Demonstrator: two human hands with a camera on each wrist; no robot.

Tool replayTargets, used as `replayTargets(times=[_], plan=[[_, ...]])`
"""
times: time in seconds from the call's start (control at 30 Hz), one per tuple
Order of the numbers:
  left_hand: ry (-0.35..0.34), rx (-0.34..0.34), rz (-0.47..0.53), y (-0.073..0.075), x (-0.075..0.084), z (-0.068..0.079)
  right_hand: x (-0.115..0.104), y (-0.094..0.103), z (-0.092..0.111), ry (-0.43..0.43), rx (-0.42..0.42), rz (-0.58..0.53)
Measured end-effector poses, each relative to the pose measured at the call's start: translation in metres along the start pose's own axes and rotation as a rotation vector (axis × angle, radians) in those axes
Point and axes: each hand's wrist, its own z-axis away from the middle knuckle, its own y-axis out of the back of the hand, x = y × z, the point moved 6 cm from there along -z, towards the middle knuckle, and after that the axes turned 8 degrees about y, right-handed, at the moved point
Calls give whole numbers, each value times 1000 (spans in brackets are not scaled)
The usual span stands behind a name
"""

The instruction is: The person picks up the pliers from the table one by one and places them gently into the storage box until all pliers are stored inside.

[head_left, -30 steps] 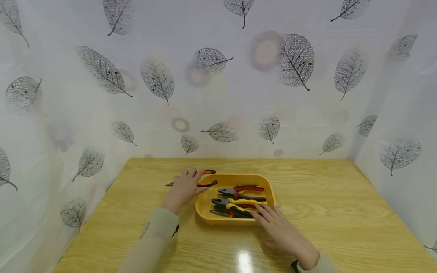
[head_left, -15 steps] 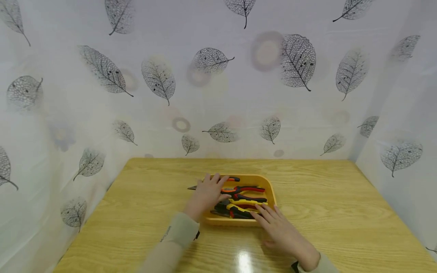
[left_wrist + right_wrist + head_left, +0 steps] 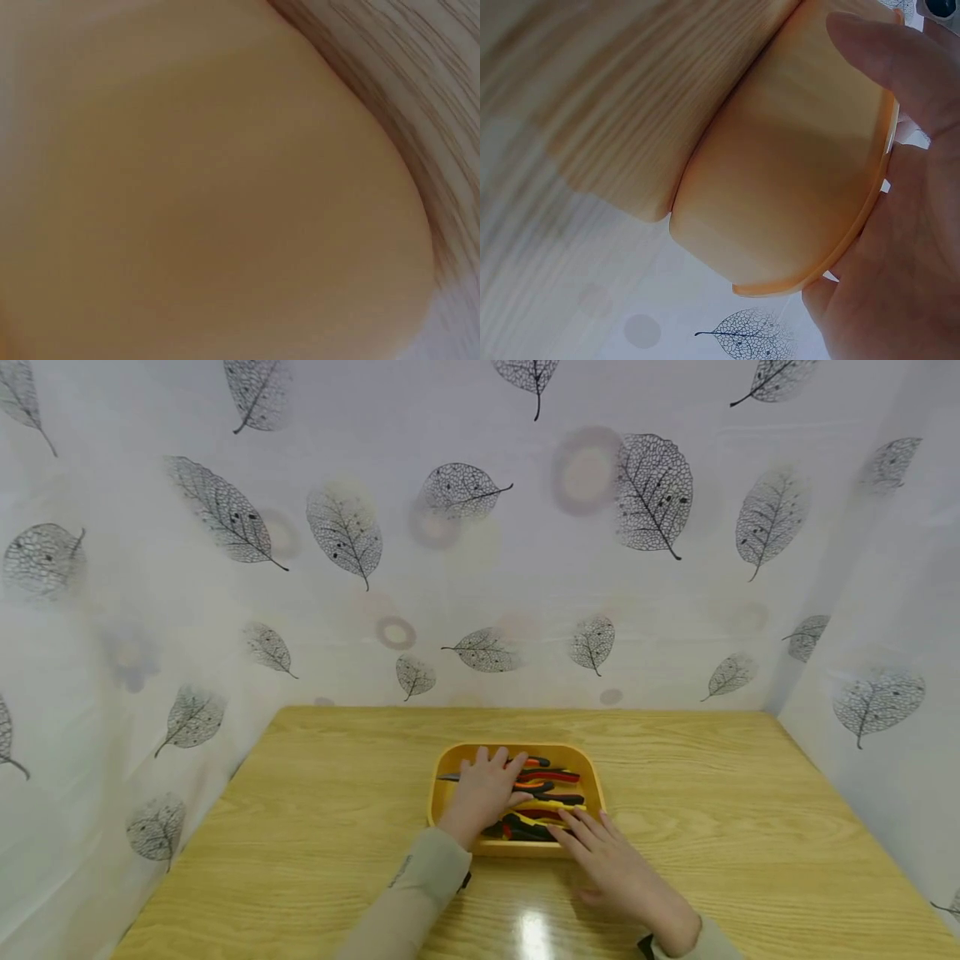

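My left hand (image 3: pixel 483 789) holds long-nose pliers (image 3: pixel 537 787) with orange-and-black handles over the left part of a yellow tray (image 3: pixel 597 789). Their pointed tip sticks out to the left, inside the rim; the hand covers their middle. In the tray lie more pliers: red-and-black pliers (image 3: pixel 564 775), and nearer me yellow-and-black pliers (image 3: pixel 551 805), partly hidden. My right hand (image 3: pixel 618 868) rests its straight, spread fingers over the tray's near right corner. In the right wrist view its thumb lies by the outer wall. A blurred yellow surface fills most of the left wrist view.
The tray stands on a wood-grain table (image 3: pixel 697 793). A pale sheet printed with leaves (image 3: pixel 652 493) hangs behind the table and along both sides. A bright reflection shows on the tabletop in front of the tray.
My left hand has moved right with the long-nose pliers, from beyond the tray's left rim to inside the tray's outline. The right hand and the tray have stayed put.
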Motion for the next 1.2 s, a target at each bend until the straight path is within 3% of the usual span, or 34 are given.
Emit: replayTargets(times=[0.4, 0.8, 1.2], plan=[[19, -62, 14, -12, 9, -11, -1, -2, -1, 11, -10, 17], [-14, -99, 76, -17, 12, -16, -1, 0, 0, 23, 25, 33], [-44, -145, 102, -20, 14, -17, 0, -2, 0, 6, -10, 31]])
